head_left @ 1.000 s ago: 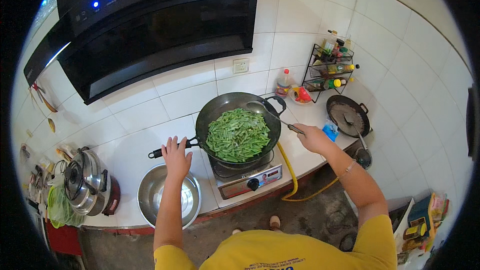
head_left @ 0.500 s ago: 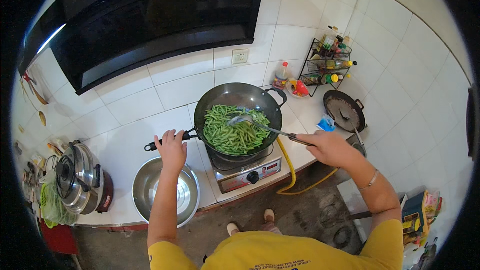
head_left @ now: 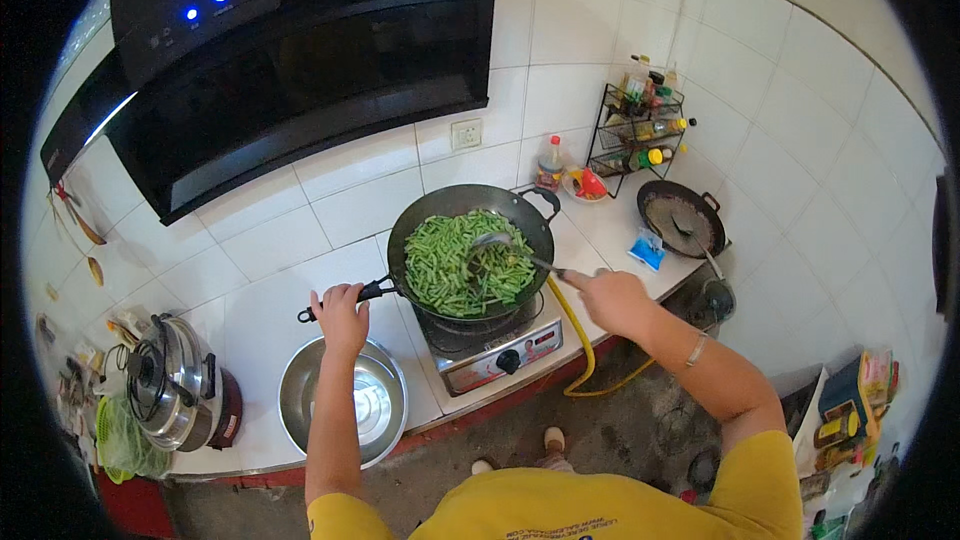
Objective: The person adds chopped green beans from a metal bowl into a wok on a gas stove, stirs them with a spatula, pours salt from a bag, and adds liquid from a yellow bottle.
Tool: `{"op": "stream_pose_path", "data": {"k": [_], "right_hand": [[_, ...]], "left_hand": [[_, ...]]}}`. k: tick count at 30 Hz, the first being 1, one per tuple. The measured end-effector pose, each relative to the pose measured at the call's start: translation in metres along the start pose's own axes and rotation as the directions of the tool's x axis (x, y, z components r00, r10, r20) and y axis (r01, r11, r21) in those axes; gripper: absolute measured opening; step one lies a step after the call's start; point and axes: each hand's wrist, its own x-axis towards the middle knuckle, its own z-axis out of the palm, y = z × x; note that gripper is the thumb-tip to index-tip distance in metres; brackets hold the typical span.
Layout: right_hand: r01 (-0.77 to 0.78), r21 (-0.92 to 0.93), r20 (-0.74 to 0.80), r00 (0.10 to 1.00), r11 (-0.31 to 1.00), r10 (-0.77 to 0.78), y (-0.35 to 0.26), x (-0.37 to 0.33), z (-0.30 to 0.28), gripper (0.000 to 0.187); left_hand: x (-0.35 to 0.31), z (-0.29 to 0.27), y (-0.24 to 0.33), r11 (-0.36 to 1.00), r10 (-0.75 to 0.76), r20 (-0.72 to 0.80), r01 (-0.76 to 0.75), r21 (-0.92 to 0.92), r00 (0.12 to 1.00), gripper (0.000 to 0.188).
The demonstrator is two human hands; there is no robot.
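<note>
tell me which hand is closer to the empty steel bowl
Left. The left hand grips the wok handle right above the steel bowl; the right hand holds the spatula across the stove.

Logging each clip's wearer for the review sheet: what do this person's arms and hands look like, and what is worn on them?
Both forearms are bare, with no gloves. The left hand shows no ring or band. The right hand has a thin light bracelet at the wrist. A yellow short-sleeved shirt covers the shoulders and upper arms; small dark print runs across its front.
</note>
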Motion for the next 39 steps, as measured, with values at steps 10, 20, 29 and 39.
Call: {"op": "stream_pose_path", "data": {"k": [10, 20, 29, 39], "right_hand": [[-0.245, 0.644, 0.221, 0.966, 0.724, 0.131, 0.020, 0.018, 0.048, 0.034], [-0.243, 0.685, 0.178, 0.970, 0.686, 0.167, 0.046, 0.076, 0.054, 0.039], [0.219, 0.290, 0.101, 0.961, 0.932, -0.258, -0.012, 0.096, 0.040, 0.048], [0.305, -0.046, 0.113, 0.948, 0.951, -0.298, 0.024, 0.012, -0.035, 0.043]], "left_hand": [[-0.009, -0.001, -0.002, 0.999, -0.006, -0.017, 0.007, 0.033, 1.000, 0.041], [-0.008, 0.002, 0.001, 0.993, -0.041, -0.036, 0.045, 0.113, 0.998, 0.044], [-0.009, -0.002, 0.003, 0.993, -0.060, -0.043, 0.064, 0.102, 0.997, 0.042], [-0.008, 0.000, 0.002, 0.997, -0.042, -0.059, 0.046, 0.067, 0.997, 0.038]]}}
